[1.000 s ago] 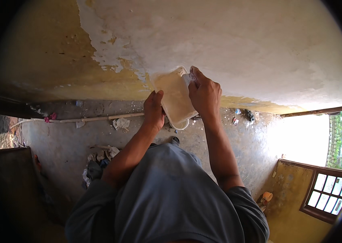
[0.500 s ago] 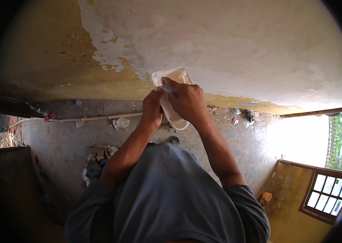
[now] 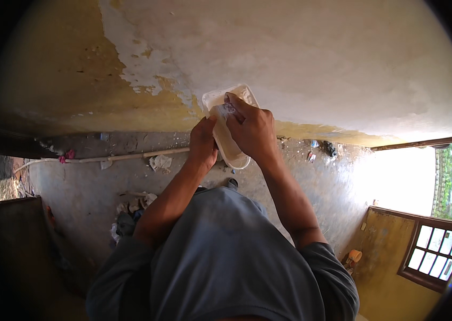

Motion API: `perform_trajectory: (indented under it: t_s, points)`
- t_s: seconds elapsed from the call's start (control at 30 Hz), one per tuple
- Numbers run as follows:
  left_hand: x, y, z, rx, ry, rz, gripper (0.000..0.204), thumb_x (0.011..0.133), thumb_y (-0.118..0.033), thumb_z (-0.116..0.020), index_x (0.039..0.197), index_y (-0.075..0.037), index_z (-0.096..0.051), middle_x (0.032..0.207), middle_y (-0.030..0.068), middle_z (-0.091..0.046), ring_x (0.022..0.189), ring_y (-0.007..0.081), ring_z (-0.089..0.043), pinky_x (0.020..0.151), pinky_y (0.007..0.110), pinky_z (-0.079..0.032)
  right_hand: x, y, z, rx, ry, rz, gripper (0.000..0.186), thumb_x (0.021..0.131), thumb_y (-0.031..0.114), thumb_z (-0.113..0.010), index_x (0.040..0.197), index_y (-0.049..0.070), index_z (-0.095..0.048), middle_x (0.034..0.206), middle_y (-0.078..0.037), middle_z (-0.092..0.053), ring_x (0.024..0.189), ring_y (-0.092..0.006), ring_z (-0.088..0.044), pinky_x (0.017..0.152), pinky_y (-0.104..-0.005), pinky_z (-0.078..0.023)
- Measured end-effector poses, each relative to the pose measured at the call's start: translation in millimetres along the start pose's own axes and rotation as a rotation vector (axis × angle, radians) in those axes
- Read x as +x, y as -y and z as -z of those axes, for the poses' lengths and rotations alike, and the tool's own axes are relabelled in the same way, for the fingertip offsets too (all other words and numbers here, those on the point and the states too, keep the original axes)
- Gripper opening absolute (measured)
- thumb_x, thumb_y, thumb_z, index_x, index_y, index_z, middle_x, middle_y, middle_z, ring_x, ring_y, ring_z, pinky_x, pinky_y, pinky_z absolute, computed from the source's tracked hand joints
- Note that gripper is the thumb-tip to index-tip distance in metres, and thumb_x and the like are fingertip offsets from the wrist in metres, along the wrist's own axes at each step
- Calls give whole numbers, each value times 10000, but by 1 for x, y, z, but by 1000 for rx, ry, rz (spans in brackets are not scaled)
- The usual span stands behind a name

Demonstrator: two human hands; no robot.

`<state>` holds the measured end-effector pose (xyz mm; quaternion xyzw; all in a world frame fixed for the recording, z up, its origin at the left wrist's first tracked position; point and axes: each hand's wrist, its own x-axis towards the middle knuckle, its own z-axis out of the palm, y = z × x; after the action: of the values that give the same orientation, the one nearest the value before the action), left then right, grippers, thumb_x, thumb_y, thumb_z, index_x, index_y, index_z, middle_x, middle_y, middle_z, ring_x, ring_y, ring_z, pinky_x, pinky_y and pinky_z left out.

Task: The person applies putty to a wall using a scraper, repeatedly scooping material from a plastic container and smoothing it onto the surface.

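Observation:
My left hand (image 3: 202, 142) grips the left side of a shallow, off-white rectangular tray (image 3: 230, 148) with pale paste in it, held up before the wall (image 3: 333, 64). My right hand (image 3: 254, 134) is closed on a pale, paste-smeared flat scraper (image 3: 220, 111) over the tray, its thumb and fingers pinched near the tray's upper part. The scraper's blade is partly hidden by the fingers. The wall shows whitish coating beside peeling yellow paint (image 3: 92, 64).
A long pale pole (image 3: 146, 154) lies along the wall's foot among scraps. A pile of rags (image 3: 129, 216) lies left of my body. An orange container (image 3: 353, 257) sits at lower right near a window (image 3: 434, 251). A bright doorway (image 3: 402, 179) opens at right.
My right hand and scraper swung left across the tray from its right edge, then shifted slightly up and right. The tray looked narrower after the first frame and has risen slightly since.

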<state>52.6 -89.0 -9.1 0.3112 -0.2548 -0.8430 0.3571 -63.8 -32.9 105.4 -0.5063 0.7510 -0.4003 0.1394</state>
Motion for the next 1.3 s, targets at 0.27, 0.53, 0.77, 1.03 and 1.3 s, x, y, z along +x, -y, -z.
perform_trajectory:
  t_s: [0.27, 0.53, 0.77, 1.03, 1.3]
  points:
    - [-1, 3, -2, -31, -13, -23, 314, 959, -228, -504, 1182, -7, -517, 1048, 104, -622, 913, 184, -650, 763, 308, -570, 3, -8, 3, -96, -30, -5, 433, 759, 161, -618, 1186, 98, -644, 805, -205, -671, 738, -323, -680, 709, -381, -532]
    - [0, 0, -3, -6, 1, -15, 318, 965, -211, -473, 1194, 8, -505, 1052, 111, -619, 917, 187, -653, 759, 315, -577, -1, -5, 1, -44, -7, -13, 439, 763, 165, -615, 1194, 82, -635, 812, -196, -677, 751, -326, -683, 717, -382, -531]
    - [0, 0, -10, -10, -45, 10, 305, 971, -209, -450, 1181, 2, -518, 1052, 106, -614, 910, 181, -650, 738, 311, -573, -1, -5, -4, -27, -19, 34, 458, 770, 151, -635, 1217, 55, -608, 819, -217, -672, 760, -338, -681, 715, -386, -531]
    - [-4, -3, -13, -33, -68, -6, 231, 946, -225, -539, 1067, -31, -574, 941, 58, -642, 802, 135, -653, 651, 267, -549, 3, -17, 5, -23, 4, 44, 506, 797, 110, -602, 1292, 38, -523, 871, -231, -666, 826, -393, -656, 748, -427, -517]
    - [-4, 1, -7, -47, -55, 0, 233, 947, -218, -546, 1083, -30, -563, 987, 74, -643, 834, 156, -662, 703, 290, -569, 3, -9, 14, -111, 175, -10, 633, 795, 86, -594, 1398, 92, -401, 895, -231, -654, 886, -407, -634, 788, -437, -494]
